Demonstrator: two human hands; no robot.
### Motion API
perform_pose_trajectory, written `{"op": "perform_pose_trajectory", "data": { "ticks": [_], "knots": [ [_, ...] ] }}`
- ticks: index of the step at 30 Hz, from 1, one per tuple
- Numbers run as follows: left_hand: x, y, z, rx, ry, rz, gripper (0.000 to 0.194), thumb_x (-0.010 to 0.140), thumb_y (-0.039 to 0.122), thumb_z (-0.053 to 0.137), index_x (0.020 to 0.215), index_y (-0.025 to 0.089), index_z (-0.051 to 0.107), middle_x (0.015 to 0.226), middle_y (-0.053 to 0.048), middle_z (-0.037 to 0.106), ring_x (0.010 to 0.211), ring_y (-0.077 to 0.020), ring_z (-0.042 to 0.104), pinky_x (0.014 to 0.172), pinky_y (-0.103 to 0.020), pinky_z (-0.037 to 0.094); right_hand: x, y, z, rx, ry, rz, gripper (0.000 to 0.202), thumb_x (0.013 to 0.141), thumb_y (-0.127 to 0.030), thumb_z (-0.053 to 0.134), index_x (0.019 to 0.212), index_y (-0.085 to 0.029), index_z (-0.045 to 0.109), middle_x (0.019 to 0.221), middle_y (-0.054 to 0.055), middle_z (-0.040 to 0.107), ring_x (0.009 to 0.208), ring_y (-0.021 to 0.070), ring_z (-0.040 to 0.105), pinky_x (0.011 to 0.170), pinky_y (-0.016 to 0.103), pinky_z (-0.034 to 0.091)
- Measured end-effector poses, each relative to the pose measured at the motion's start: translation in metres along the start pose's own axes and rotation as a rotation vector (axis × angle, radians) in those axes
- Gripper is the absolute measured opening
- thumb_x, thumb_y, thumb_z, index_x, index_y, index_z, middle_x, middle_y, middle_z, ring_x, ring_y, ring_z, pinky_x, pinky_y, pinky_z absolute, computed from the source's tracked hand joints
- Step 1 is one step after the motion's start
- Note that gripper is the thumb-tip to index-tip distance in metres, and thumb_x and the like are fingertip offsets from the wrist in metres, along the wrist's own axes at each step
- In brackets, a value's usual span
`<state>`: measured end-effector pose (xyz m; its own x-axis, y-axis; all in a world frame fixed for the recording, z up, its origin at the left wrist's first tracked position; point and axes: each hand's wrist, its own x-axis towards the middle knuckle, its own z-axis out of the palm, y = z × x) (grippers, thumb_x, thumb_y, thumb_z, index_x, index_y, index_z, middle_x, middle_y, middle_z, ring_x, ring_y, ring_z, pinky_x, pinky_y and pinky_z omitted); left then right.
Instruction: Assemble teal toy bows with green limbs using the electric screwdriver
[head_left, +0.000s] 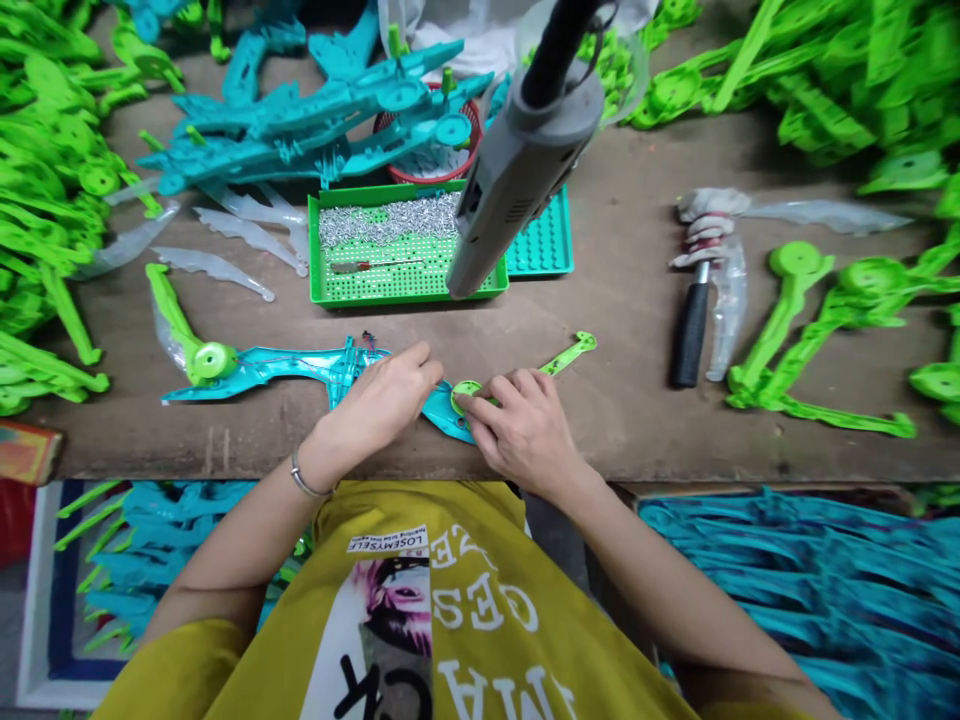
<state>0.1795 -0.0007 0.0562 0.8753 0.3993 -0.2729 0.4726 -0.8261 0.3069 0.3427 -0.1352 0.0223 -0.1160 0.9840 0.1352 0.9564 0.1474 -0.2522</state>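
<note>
A long blue plastic part (292, 368) lies along the table's near edge, with a green arm piece (215, 360) on its left end. My left hand (396, 385) is over its right half, fingers curled together; what they hold, if anything, is hidden. At the right end my right hand (520, 422) has its fingers closed on a second green arm piece (570, 352), whose round end sits against the blue part. Small dark wires (368, 341) stick up near the blue part's middle.
Beyond the hands stands a green tray (409, 297) with screws and a screwdriver (360, 266). A grey tool (499, 170) hangs over it. A black-handled hammer (688, 335) lies right. Piles of green parts (832, 90) and blue parts (300, 115) surround the work area.
</note>
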Motion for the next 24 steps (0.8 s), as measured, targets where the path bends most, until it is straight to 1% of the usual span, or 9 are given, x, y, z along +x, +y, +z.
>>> {"op": "perform_pose_trajectory", "data": {
  "ticks": [4, 8, 12, 18, 21, 24],
  "knots": [
    [0.002, -0.003, -0.008, 0.117, 0.002, 0.063, 0.023, 0.099, 0.021, 0.043, 0.091, 0.016, 0.064, 0.095, -0.007, 0.061, 0.079, -0.0198, 0.059, 0.075, -0.036, 0.042, 0.001, -0.001, -0.001, -0.004, 0.004, 0.007, 0.02, 0.091, -0.023, 0.055, 0.1, -0.025, 0.072, 0.082, 0.008, 0.062, 0.081, 0.0244, 0.041, 0.079, 0.042, 0.031],
    [0.006, -0.005, -0.012, 0.108, -0.023, 0.039, 0.021, 0.098, 0.019, 0.044, 0.094, 0.016, 0.065, 0.099, -0.008, 0.063, 0.083, -0.0217, 0.06, 0.074, -0.035, 0.041, 0.002, -0.001, -0.001, 0.006, 0.003, 0.015, 0.019, 0.09, -0.022, 0.056, 0.097, -0.024, 0.073, 0.081, 0.008, 0.06, 0.081, 0.0241, 0.041, 0.076, 0.04, 0.031],
    [0.005, -0.007, -0.014, 0.071, -0.012, 0.015, 0.02, 0.097, 0.017, 0.045, 0.091, 0.016, 0.065, 0.094, -0.007, 0.065, 0.083, -0.0218, 0.06, 0.074, -0.035, 0.039, 0.004, -0.001, 0.0, 0.02, 0.003, 0.028, 0.018, 0.091, -0.022, 0.055, 0.093, -0.024, 0.073, 0.08, 0.008, 0.059, 0.08, 0.0237, 0.041, 0.075, 0.039, 0.031],
    [-0.004, -0.005, -0.012, 0.162, 0.025, 0.122, 0.021, 0.098, 0.019, 0.046, 0.092, 0.018, 0.066, 0.096, -0.009, 0.065, 0.092, -0.025, 0.057, 0.078, -0.038, 0.036, 0.006, 0.0, -0.001, 0.045, 0.014, 0.037, 0.017, 0.09, -0.022, 0.057, 0.09, -0.023, 0.074, 0.078, 0.007, 0.059, 0.079, 0.0229, 0.042, 0.075, 0.038, 0.031],
    [-0.005, -0.003, -0.013, 0.201, 0.023, 0.149, 0.024, 0.098, 0.019, 0.045, 0.092, 0.018, 0.068, 0.096, -0.009, 0.065, 0.091, -0.0249, 0.057, 0.078, -0.039, 0.034, 0.007, 0.0, 0.0, 0.047, 0.004, 0.048, 0.017, 0.09, -0.023, 0.057, 0.091, -0.023, 0.074, 0.078, 0.007, 0.059, 0.08, 0.0227, 0.042, 0.076, 0.038, 0.03],
    [-0.001, -0.002, -0.015, 0.239, 0.044, 0.166, 0.023, 0.097, 0.02, 0.049, 0.089, 0.018, 0.07, 0.091, -0.008, 0.066, 0.086, -0.0239, 0.058, 0.075, -0.038, 0.033, 0.007, 0.0, -0.001, 0.044, -0.011, 0.059, 0.017, 0.09, -0.023, 0.056, 0.091, -0.023, 0.074, 0.078, 0.006, 0.059, 0.08, 0.0222, 0.041, 0.075, 0.037, 0.029]
  ]
}}
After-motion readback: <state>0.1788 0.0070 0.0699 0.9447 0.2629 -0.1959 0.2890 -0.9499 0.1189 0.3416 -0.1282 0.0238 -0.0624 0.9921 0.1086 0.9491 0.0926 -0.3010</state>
